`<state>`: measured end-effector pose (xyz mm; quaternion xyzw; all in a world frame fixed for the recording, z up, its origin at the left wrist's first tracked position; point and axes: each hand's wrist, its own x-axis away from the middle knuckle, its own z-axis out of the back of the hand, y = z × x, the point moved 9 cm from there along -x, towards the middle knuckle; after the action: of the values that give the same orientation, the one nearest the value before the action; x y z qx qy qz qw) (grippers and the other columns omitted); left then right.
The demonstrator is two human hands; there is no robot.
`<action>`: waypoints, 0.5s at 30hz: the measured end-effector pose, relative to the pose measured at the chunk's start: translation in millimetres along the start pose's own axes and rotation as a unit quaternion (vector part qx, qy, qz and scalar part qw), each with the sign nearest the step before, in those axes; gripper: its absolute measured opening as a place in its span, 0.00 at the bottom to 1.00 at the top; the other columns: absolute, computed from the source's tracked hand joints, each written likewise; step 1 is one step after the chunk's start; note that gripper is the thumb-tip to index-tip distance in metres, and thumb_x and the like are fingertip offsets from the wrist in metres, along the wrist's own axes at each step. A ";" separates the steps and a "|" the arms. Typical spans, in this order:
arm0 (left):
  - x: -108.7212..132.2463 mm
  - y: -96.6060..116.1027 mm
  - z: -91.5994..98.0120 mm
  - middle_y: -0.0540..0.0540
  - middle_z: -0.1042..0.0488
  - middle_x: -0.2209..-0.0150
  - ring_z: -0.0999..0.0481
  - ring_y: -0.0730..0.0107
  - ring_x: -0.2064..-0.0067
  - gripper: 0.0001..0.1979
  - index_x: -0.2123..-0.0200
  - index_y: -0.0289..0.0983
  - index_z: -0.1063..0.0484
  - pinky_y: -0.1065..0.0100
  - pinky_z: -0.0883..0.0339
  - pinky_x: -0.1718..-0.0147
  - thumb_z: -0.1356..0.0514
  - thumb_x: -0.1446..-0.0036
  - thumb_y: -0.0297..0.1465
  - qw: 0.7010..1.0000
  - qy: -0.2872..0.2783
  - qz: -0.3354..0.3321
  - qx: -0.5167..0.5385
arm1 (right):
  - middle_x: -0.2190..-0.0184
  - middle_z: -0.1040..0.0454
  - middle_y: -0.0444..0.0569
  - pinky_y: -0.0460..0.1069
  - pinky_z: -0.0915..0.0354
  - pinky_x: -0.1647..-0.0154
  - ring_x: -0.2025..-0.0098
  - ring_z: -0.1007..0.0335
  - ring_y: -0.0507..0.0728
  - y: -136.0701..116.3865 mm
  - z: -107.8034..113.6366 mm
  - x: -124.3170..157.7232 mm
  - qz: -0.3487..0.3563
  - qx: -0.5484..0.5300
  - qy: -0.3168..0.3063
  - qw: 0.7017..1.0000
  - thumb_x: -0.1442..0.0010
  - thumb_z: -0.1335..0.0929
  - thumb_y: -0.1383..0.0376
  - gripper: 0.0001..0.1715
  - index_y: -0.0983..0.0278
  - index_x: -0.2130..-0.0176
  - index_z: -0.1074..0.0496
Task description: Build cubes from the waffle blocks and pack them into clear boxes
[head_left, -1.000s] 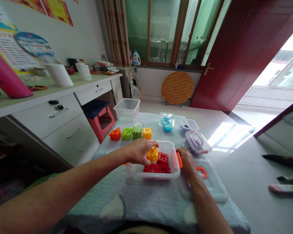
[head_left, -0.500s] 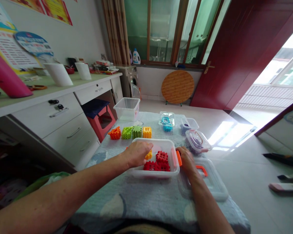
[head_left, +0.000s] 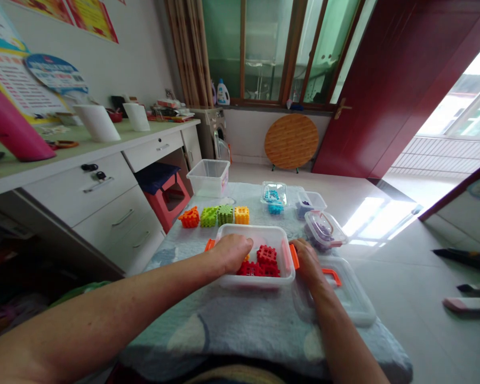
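My left hand [head_left: 232, 253] reaches down into a clear plastic bin [head_left: 264, 233] with orange handles, fingers curled over a yellow block that barely shows beneath it. Red lattice blocks [head_left: 263, 261] lie in the bin beside that hand. My right hand [head_left: 307, 260] rests against the bin's right side by the orange handle, fingers bent against the wall. The bin's clear lid [head_left: 346, 292] lies flat to the right. Behind the bin stands a row of cube blocks: orange [head_left: 189, 217], two green [head_left: 216, 215] and yellow [head_left: 242, 215].
The small table has a pale patterned cloth [head_left: 240, 325]. At its far end stand an empty clear tub [head_left: 208, 177] and small lidded containers with blue [head_left: 273, 197] and purple pieces [head_left: 323, 228]. A white desk with drawers [head_left: 104, 186] is left; tiled floor drops off right.
My left hand went down from above the bin's rim into the bin with the yellow block, which is now almost hidden under it. My right hand stayed at the bin's side.
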<state>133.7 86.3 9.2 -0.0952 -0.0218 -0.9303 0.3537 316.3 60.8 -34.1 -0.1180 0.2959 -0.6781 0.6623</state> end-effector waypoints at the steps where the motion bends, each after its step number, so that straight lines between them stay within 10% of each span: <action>1: -1.3 -0.7 -0.8 0.34 0.22 0.63 0.21 0.47 0.60 0.13 0.60 0.33 0.28 0.58 0.29 0.66 0.41 0.51 0.28 1.000 0.000 -0.002 0.000 | 0.71 0.30 0.48 0.46 0.42 0.65 0.66 0.35 0.55 0.6 -0.6 -0.1 0.000 0.000 -0.001 1.000 0.46 0.37 0.67 0.08 0.64 0.72 0.29; 15: 4.0 6.3 4.0 0.36 0.23 0.59 0.23 0.49 0.58 0.24 0.50 0.37 0.32 0.59 0.30 0.64 0.39 0.53 0.29 0.998 -0.044 -0.034 -0.016 | 0.71 0.29 0.49 0.47 0.42 0.66 0.66 0.35 0.56 -4.1 2.3 2.0 0.003 0.006 -0.003 1.000 0.46 0.37 0.66 0.09 0.63 0.73 0.28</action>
<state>135.6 79.4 13.8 -0.1406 -0.0252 -0.9371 0.3185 314.0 58.1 -30.4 -0.1151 0.2897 -0.6778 0.6659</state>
